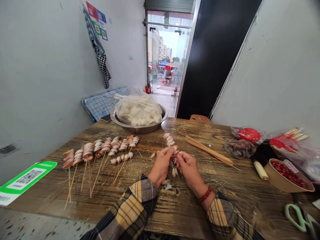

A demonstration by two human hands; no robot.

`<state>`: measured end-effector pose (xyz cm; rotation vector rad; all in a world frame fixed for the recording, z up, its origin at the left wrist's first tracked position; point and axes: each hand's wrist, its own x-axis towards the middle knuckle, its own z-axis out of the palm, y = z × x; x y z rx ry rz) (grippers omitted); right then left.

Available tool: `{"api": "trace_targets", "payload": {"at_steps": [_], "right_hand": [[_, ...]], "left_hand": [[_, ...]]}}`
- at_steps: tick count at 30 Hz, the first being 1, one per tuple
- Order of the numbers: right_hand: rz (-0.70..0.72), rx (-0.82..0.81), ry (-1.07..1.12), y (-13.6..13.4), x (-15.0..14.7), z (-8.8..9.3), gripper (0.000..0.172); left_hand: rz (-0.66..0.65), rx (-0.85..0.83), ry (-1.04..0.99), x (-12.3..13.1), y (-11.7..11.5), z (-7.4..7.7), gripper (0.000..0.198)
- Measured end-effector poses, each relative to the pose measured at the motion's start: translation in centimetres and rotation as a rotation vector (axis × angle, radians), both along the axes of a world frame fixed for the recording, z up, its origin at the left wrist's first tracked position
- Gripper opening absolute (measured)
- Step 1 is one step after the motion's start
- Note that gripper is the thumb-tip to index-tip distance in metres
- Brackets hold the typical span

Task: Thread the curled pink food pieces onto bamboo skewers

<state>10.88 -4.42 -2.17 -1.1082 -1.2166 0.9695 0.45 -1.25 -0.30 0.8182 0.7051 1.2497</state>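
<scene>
My left hand is closed on a skewer threaded with garlic cloves, which points away from me above the wooden table. Close beside it, my right hand is pinched near the same skewer's lower end; what its fingertips grip is too small to tell. Loose cloves lie under and between the hands. On the left of the table, several finished garlic skewers rest in a row with their sticks toward me. Bare bamboo sticks lie in a bundle right of my hands.
A metal basin holding a plastic bag stands at the table's back. To the right are a bowl of red beads or berries, a grey cloth, plastic-wrapped red items and green-handled scissors. A QR-code card is at the left edge.
</scene>
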Motion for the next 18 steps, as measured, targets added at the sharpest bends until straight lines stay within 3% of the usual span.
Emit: {"api": "trace_targets", "payload": {"at_steps": [4, 9, 13, 18], "right_hand": [[0.053, -0.061, -0.001, -0.5, -0.2, 0.4, 0.040], [0.158, -0.157, -0.073, -0.9, 0.2, 0.5, 0.041], [0.189, -0.082, -0.184, -1.1, 0.6, 0.2, 0.039], [0.114, 0.029, -0.201, -1.1, 0.5, -0.7, 0.037]], "left_hand": [[-0.015, -0.018, -0.080, -0.7, 0.1, 0.7, 0.048], [0.002, -0.015, -0.100, -1.6, 0.4, 0.9, 0.043], [0.011, -0.012, -0.097, -1.6, 0.4, 0.7, 0.044], [-0.002, 0.027, -0.064, -1.4, 0.1, 0.5, 0.045]]}}
